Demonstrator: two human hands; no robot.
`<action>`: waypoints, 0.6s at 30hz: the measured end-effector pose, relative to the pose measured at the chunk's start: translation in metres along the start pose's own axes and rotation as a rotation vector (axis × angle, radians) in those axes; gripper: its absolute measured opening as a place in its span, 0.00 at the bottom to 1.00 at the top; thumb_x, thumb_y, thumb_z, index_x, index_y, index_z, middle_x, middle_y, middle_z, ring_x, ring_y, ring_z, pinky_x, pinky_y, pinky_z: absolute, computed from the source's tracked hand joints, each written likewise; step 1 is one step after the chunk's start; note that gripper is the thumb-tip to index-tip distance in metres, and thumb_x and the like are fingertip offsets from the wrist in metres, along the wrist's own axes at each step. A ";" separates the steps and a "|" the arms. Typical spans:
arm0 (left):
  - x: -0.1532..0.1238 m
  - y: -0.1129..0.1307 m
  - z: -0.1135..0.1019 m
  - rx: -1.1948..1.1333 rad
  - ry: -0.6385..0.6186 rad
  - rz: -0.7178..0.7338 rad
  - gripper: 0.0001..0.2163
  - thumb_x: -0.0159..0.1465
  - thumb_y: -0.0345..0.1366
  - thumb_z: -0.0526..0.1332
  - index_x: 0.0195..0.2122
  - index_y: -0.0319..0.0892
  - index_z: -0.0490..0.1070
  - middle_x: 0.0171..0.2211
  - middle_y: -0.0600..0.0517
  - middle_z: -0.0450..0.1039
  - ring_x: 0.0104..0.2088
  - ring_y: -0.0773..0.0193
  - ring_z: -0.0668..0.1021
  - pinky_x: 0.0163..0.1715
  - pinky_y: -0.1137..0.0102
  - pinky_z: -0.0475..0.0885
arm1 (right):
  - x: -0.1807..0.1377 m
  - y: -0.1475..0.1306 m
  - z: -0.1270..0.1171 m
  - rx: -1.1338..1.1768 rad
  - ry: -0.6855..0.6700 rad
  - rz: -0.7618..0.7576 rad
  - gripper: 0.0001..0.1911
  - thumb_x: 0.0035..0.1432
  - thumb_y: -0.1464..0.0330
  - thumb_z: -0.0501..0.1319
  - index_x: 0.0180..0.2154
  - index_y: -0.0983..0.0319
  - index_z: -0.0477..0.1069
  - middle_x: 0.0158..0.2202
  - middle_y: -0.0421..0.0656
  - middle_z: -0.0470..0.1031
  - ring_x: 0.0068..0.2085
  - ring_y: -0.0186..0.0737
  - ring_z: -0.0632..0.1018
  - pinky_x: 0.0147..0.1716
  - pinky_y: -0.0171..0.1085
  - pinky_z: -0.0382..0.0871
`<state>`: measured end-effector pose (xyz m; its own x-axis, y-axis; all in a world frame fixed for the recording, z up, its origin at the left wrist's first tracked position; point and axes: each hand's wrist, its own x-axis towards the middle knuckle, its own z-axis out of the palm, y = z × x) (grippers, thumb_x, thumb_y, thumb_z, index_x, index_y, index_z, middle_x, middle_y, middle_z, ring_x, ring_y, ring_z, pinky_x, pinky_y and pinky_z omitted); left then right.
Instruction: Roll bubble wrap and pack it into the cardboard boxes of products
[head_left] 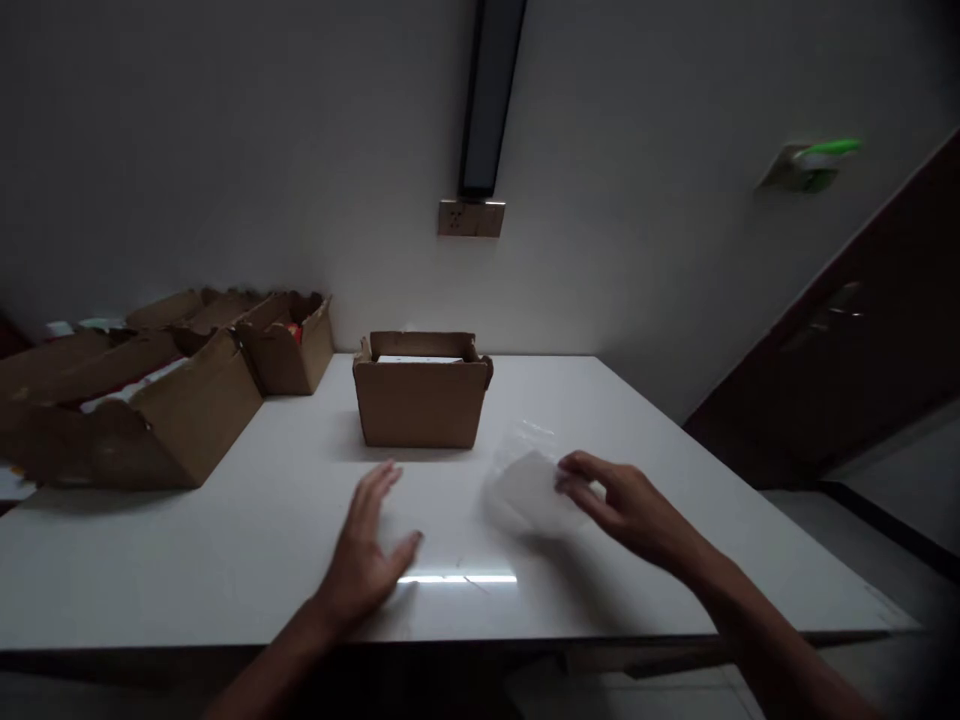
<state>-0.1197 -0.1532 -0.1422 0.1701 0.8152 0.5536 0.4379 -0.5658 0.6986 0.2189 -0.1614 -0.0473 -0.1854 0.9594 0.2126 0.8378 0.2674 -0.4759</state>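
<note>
Right hand (pixel 626 505) out over the near right part of the wide white table (pixel 225 540), fingertips pinching the right edge of a thin, see-through plastic bag (pixel 525 490). Bag just to the left of that hand, low over the tabletop, in front of and a bit right of the small open brown cardboard box (pixel 420 400). Soft and crinkly, nearly clear, a little shiny, with something flat and pale showing inside; hard to tell what in the dim light. Left hand (pixel 367 545) open and empty, fingers stretched out, hovering low over the table well left of the bag, near a bright strip of light on the tabletop. No words or labels to read on bag or box. Bigger open brown cardboard boxes (pixel 150 410) at the far left of the table. Wall socket (pixel 471 218) on the grey wall behind.
</note>
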 end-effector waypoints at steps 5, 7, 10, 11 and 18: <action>-0.007 0.041 0.041 -0.138 -0.267 0.034 0.45 0.52 0.30 0.68 0.70 0.45 0.49 0.69 0.39 0.54 0.68 0.45 0.59 0.65 0.49 0.60 | -0.051 -0.043 0.034 0.092 -0.115 -0.185 0.10 0.66 0.63 0.55 0.41 0.57 0.74 0.36 0.45 0.80 0.36 0.42 0.78 0.37 0.41 0.73; -0.004 0.045 0.043 -0.203 -0.377 -0.035 0.32 0.53 0.29 0.66 0.61 0.44 0.65 0.57 0.42 0.70 0.59 0.49 0.71 0.59 0.54 0.66 | -0.057 -0.041 0.040 0.139 -0.204 -0.219 0.10 0.64 0.60 0.59 0.43 0.56 0.75 0.39 0.45 0.80 0.40 0.44 0.79 0.41 0.42 0.74; -0.009 0.046 0.036 -0.268 -0.550 -0.088 0.10 0.55 0.26 0.61 0.36 0.43 0.77 0.34 0.51 0.78 0.39 0.60 0.77 0.47 0.65 0.70 | -0.053 -0.023 0.040 0.243 -0.238 -0.146 0.17 0.64 0.53 0.58 0.47 0.53 0.76 0.46 0.44 0.80 0.48 0.47 0.79 0.48 0.46 0.74; -0.014 0.047 0.032 -0.271 -0.565 -0.104 0.07 0.55 0.26 0.60 0.32 0.43 0.76 0.31 0.52 0.76 0.36 0.62 0.77 0.43 0.67 0.69 | -0.050 -0.016 0.042 0.257 -0.211 -0.103 0.18 0.65 0.52 0.56 0.48 0.53 0.76 0.48 0.45 0.79 0.50 0.48 0.78 0.50 0.47 0.73; -0.053 0.062 0.006 -0.295 -0.541 -0.297 0.04 0.59 0.29 0.58 0.31 0.43 0.72 0.30 0.53 0.75 0.33 0.64 0.74 0.35 0.74 0.66 | -0.018 -0.028 0.103 0.024 -0.165 -0.314 0.18 0.64 0.58 0.59 0.53 0.57 0.74 0.59 0.49 0.73 0.60 0.52 0.71 0.58 0.56 0.65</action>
<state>-0.0968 -0.2304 -0.1309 0.5307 0.8448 0.0690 0.2880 -0.2563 0.9227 0.1459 -0.1768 -0.1254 -0.5138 0.8312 0.2123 0.7150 0.5516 -0.4295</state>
